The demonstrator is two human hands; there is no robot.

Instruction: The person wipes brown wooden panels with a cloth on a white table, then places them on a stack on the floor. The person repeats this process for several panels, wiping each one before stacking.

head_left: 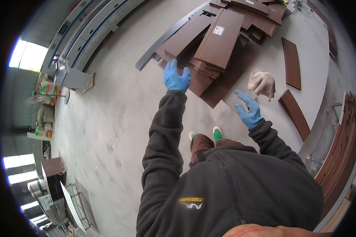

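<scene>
Your left hand (pixel 177 79), in a blue glove with a ribbed black cuff, is open, fingers straight and thumb apart, at the near edge of the brown boards (pixel 221 37); you can't tell from here if it touches. Your right hand (pixel 248 110), gloved alike, is open too, fingers loosely bent, just below a crumpled beige cloth (pixel 262 83). The boards, flat, smooth and straight-edged, lie in an uneven, fanned heap ahead of you, the top one with a white label (pixel 218 30). Right of the cloth, two narrow brown strips (pixel 292 63) lie apart on the smooth pale table (pixel 312 59). Farther right, long thin slats (pixel 340 146) are stacked close. Left of you spreads scuffed grey floor (pixel 106 130).
</scene>
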